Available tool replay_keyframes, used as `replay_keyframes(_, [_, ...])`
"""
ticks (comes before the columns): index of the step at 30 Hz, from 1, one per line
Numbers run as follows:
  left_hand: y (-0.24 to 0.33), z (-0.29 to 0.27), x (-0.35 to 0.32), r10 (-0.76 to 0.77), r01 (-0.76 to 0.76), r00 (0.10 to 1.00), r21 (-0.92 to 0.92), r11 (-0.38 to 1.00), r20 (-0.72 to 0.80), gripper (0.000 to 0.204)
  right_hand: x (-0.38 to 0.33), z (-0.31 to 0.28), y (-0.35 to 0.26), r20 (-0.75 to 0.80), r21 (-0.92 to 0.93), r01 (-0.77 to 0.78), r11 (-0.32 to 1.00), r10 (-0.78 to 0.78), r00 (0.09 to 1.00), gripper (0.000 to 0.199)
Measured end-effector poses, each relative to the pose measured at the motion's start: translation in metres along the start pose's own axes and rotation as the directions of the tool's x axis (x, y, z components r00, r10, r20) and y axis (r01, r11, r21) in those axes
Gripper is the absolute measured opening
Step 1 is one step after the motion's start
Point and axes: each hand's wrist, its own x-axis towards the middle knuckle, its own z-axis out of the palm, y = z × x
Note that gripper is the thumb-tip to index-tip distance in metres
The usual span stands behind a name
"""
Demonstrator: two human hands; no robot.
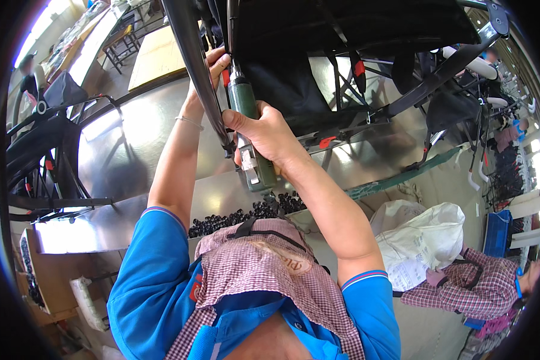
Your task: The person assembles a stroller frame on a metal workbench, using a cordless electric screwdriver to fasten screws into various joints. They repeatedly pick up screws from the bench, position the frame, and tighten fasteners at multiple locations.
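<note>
My right hand (269, 133) is wrapped round a green electric screwdriver (242, 98), which points away from me with its silver tip at a black folding frame. One long black tube (197, 63) of that frame slants down just left of the tool. My left hand (213, 67) is closed at the frame beside the screwdriver's tip, its fingers partly hidden behind the tube. Black fabric (291, 84) hangs from the frame to the right of the tool. Red clips (327, 142) show on the frame's lower bars.
The frame stands over a shiny metal worktable (144, 135). Small black parts (246, 215) lie piled along its near edge. Another black frame (48, 162) stands at left. A white sack (423, 240) and a co-worker in a checked sleeve (462, 282) are at lower right.
</note>
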Motion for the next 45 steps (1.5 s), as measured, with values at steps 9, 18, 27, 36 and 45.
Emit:
replay_keyframes(9, [-0.006,-0.006,-0.002,-0.031,0.030,0.998,-0.012,0.999,-0.051,0.034,0.004,0.000,0.002,0.046,-0.001,0.016,1.000,-0.016,0.999,0.086])
replay_keyframes(18, [0.029,0.015,-0.015,-0.171,0.159,0.980,-0.117,0.980,-0.101,0.035,0.004,0.000,-0.002,0.022,0.036,-0.006,0.999,0.005,1.000,0.073])
replay_keyframes(27, [-0.007,-0.013,0.006,-0.058,0.062,0.996,0.053,0.997,-0.062,0.033,0.001,-0.025,0.000,0.098,0.082,-0.073,0.994,0.065,0.993,0.068])
replay_keyframes(36, [-0.047,-0.102,-0.127,-0.243,0.304,0.817,0.033,0.952,-0.523,0.018,-0.119,-0.148,-0.012,0.185,-0.060,0.160,0.985,-0.146,0.972,0.096])
replay_keyframes(45, [-0.103,0.057,-0.287,-0.667,0.449,0.730,0.633,0.631,0.148,0.016,-0.210,-0.214,0.056,0.003,0.061,-0.287,0.956,0.287,0.958,0.090])
